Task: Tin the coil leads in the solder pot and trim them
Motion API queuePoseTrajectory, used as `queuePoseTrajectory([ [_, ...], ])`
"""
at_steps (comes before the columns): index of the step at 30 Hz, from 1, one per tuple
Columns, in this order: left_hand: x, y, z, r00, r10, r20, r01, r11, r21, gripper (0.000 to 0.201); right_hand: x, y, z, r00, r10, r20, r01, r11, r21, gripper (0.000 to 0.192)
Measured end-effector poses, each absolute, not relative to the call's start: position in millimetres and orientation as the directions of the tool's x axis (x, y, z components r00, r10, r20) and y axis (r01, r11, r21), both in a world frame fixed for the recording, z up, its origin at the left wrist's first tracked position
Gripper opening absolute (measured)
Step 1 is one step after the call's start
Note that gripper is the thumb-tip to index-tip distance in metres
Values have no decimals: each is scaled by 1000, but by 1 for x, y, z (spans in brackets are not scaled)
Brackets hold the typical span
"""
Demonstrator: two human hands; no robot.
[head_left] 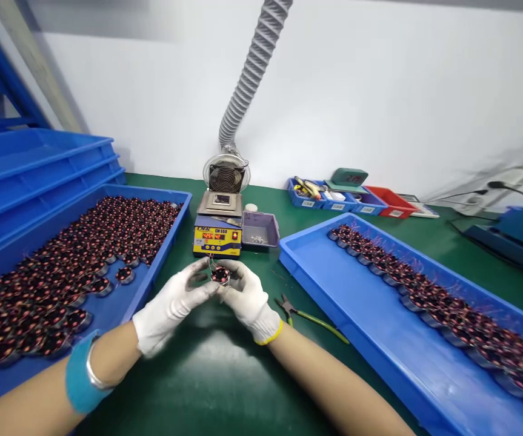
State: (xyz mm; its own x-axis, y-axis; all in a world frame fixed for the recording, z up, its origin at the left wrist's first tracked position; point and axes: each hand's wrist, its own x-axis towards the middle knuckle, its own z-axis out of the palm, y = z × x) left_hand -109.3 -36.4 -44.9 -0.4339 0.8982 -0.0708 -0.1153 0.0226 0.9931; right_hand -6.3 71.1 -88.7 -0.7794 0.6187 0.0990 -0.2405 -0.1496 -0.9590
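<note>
Both of my hands wear white gloves and meet in the middle of the bench. Between their fingertips is a small round motor stator (220, 275) with black and copper windings and thin wires sticking up. My left hand (177, 303) grips its left side, and my right hand (245, 297) closes on its right side. Just behind them stands a yellow and blue solder pot (218, 233) with a red digital display. Green-handled cutters (309, 316) lie beside my right wrist.
On the left, a blue tray (136, 306) holds many similar stators, beside stacked blue trays (43, 160). The right blue tray (334, 303) has stators in rows. A grey bin (273, 227), fume hose (252, 69), small parts bins (325, 197) and a red bin (388, 200) stand behind.
</note>
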Motion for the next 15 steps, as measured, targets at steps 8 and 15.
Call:
queuePoseTrajectory([
  [8, -116, -40, -49, -368, 930, 7, 30, 5, 1000, 49, -4, 64, -83, -852, 522, 41, -257, -348, -901, 50],
  [15, -116, -39, -46, -396, 916, 72, 104, -33, 994, 46, -2, 58, -78, -865, 501, 19, -199, -307, -931, 43],
])
